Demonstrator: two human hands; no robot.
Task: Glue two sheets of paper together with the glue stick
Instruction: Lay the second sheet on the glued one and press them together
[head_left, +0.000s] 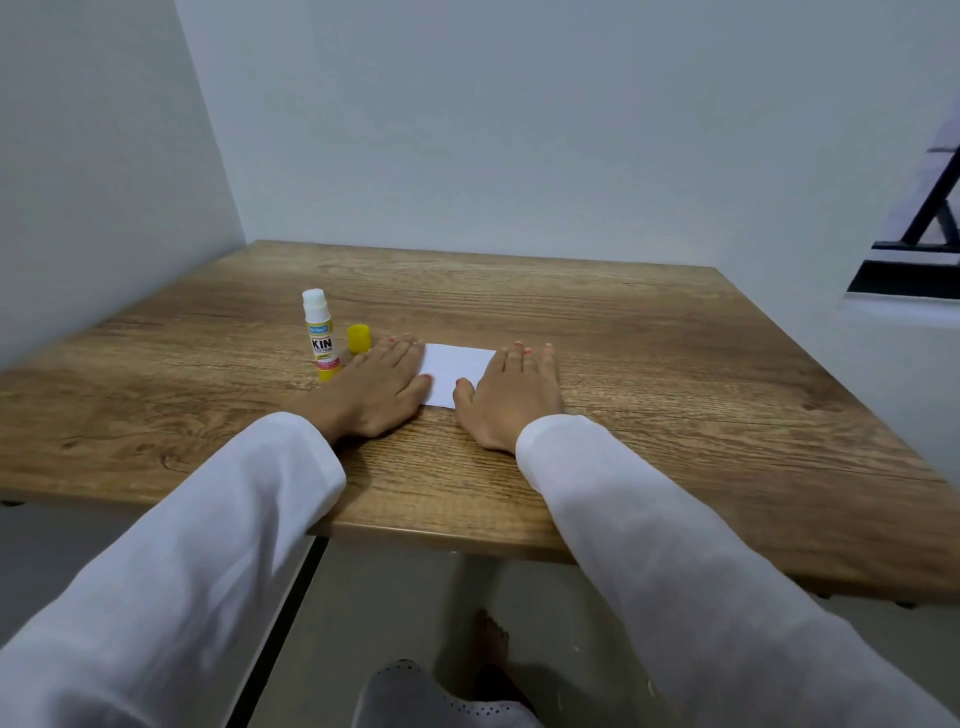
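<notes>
A small white paper (453, 373) lies flat on the wooden table (649, 364). My left hand (382, 387) rests palm down on its left edge, fingers spread flat. My right hand (511, 395) presses flat on its right edge. Only one white rectangle shows; I cannot tell whether a second sheet lies under it. A glue stick (320, 336) stands upright and uncapped just left of my left hand, its white tip exposed. Its yellow cap (359, 339) stands on the table beside it, close to my left fingertips.
The table sits in a corner, with walls at the left and the back. Its front edge runs under my forearms. A dark window frame (914, 249) is at the far right. Below the table a bare foot (491, 644) stands on the floor.
</notes>
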